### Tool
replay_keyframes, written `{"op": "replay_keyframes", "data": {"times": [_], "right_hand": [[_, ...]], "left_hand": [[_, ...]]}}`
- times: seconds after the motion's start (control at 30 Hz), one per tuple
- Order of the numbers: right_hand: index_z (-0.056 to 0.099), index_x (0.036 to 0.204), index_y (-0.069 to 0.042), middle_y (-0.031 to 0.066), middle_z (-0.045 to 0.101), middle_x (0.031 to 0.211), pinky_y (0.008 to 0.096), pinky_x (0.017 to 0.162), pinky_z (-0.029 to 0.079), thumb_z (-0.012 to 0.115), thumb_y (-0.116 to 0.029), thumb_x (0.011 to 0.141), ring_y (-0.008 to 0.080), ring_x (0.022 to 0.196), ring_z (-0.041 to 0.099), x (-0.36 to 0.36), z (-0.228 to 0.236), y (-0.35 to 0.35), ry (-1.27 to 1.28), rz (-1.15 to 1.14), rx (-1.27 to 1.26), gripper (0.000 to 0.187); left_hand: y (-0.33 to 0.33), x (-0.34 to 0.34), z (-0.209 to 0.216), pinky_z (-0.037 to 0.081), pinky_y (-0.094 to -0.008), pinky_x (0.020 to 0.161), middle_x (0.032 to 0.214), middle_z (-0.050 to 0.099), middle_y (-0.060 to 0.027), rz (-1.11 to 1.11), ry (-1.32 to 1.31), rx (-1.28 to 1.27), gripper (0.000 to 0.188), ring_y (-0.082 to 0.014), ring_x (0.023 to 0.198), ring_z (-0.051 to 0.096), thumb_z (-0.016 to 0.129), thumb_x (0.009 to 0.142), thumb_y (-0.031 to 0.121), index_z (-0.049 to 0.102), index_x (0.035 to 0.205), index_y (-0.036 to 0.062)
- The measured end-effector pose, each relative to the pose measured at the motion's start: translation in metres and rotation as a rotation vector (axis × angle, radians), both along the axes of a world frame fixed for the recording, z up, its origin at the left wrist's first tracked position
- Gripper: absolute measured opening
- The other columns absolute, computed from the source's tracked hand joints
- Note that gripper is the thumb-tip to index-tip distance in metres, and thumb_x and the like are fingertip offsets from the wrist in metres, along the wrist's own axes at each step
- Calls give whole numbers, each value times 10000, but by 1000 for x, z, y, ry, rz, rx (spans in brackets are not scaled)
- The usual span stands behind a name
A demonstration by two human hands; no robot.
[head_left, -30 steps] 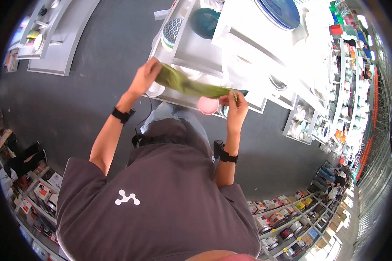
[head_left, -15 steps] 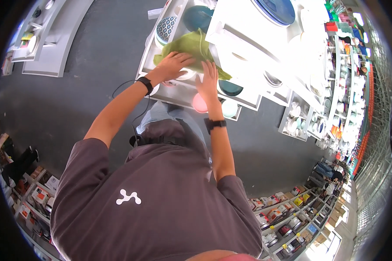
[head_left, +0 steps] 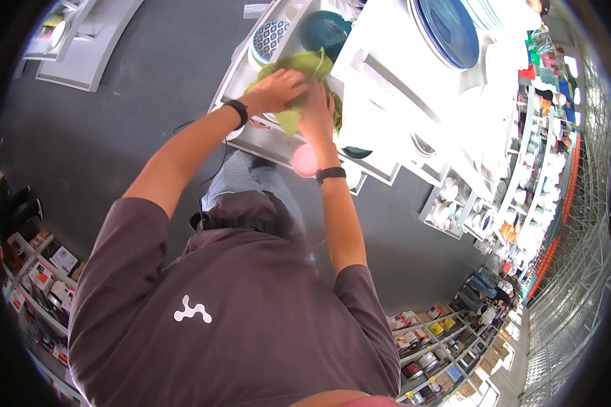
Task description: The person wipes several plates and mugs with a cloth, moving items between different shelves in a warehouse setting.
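A crumpled green cloth (head_left: 312, 66) lies over the white shelf tray in front of me, covering part of what is beneath it. My left hand (head_left: 278, 91) presses on its left side, fingers bent over the fabric. My right hand (head_left: 318, 121) is on its right part, fingertips close to the left hand and slightly blurred, with cloth bunched around them. A pink bowl (head_left: 305, 160) sits just below my right wrist. A dark green bowl (head_left: 357, 152) stands to the right, and a pale mint bowl (head_left: 352, 176) is partly hidden behind my right wrist.
Beyond the cloth are a blue-patterned bowl (head_left: 271, 39) and a large teal bowl (head_left: 321, 32). Blue plates (head_left: 448, 30) rest on the higher white shelf (head_left: 380, 74) at right, which juts toward my hands. Boxed goods fill racks (head_left: 431, 353) at lower right.
Both hands have drawn closer together, the right moving left and bunching the cloth inward. The cloth's right corner no longer reaches over the dark green bowl. The view has shifted slightly.
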State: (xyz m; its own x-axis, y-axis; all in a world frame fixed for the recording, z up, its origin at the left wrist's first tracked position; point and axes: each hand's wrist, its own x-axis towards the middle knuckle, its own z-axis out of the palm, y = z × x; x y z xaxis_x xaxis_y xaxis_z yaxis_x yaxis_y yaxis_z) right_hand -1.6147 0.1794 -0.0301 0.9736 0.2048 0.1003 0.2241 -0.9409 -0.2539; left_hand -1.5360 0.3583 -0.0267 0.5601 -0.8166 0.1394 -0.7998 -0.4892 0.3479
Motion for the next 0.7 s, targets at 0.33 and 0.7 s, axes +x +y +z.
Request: {"op": "replay_keyframes", "data": {"times": [0.33,0.7], "right_hand": [[389,1460,8,144,366,1547,462,1166,289,721,-119,729,299,1432,347,7,3,11,-46,-63,-30,812],[459,1396,8,141,407,1529,481,1164,314,597,-34,731,313,1429,365,-15,-3,23,-168,-148,86,681]], "left_hand": [[-5,-3,-8,373,-427,1112,1465,466,-81,153,-63,-139,816,-260,1345,455,803,733,258,436,1440,79],[-15,-24,-3,289,-503,1151,1479,464,-64,341,-143,-56,898,-243,1392,407,823,717,261,384,1484,99]]}}
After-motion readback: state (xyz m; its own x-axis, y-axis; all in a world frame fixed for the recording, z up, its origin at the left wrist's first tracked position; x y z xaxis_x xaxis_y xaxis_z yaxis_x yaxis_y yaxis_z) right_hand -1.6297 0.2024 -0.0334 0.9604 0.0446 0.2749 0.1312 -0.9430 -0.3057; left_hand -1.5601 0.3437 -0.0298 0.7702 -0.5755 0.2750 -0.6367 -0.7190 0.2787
